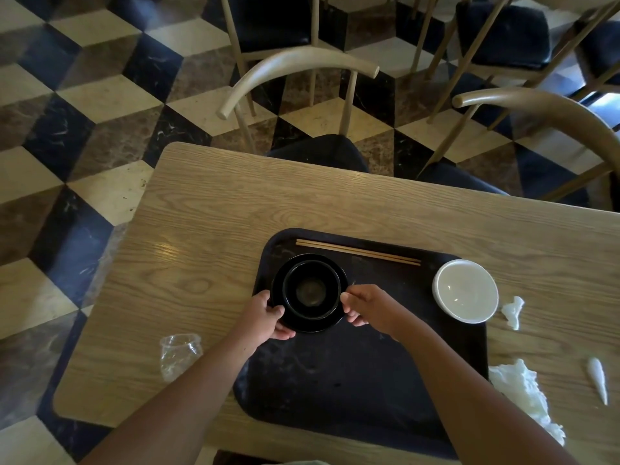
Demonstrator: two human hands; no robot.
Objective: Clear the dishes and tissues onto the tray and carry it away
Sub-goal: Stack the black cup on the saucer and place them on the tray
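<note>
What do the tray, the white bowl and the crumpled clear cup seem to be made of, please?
Tray: likely plastic, matte black, scuffed with pale marks. White bowl: ceramic or melamine, glossy, with sharp light glints. Clear cup: thin plastic, transparent and crushed out of shape.

The room is dim and warm-toned. A soft patch of glare sits on the bench (167, 246), left of the dark tray (335, 380), whose surface swallows detail. Cool daylight gleams on the floor (100, 105) at far right. The wide lens bows the bench edges, and the far chairs (503, 35) look soft.
</note>
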